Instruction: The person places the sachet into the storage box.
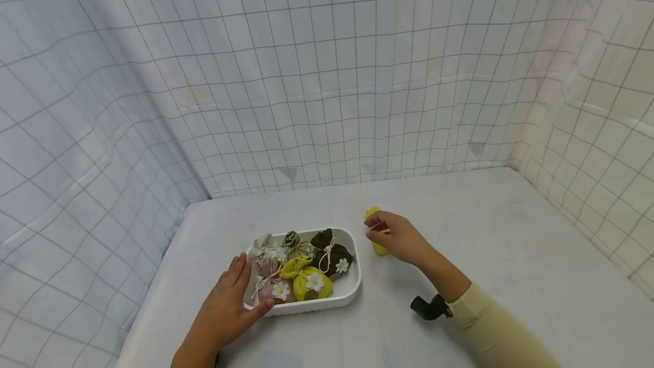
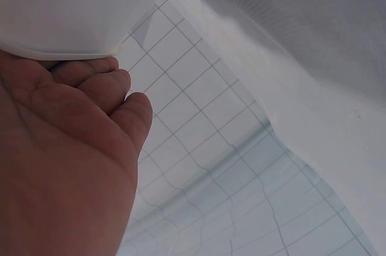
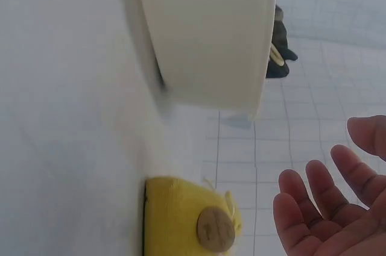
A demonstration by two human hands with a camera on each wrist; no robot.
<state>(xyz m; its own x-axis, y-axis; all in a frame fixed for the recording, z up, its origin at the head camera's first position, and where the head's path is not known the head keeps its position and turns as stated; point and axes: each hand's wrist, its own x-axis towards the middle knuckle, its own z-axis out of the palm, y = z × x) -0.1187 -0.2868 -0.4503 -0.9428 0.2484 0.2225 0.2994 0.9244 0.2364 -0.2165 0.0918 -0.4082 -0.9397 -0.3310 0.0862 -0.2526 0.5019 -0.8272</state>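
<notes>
A white tray [image 1: 311, 305] holds several small tied cloth pouches: a yellow pouch [image 1: 300, 285], a pink pouch [image 1: 265, 267], a dark brown pouch [image 1: 323, 240], an olive one and a pale grey one. White flowers decorate some. My left hand [image 1: 225, 302] rests against the tray's left end, fingers along its side and thumb at the front rim. Right of the tray, another yellow pouch [image 3: 175, 217] with a round brown tag [image 3: 216, 229] lies on the table. Over it hovers my right hand [image 1: 401, 238], fingers loosely bent and apart from the pouch in the right wrist view.
The white-covered table [image 1: 475, 231] meets grid-patterned curtains [image 1: 327, 101] at the back and both sides. A black wrist device [image 1: 429, 306] sticks out below my right wrist. Table surface extends to the right of the yellow pouch.
</notes>
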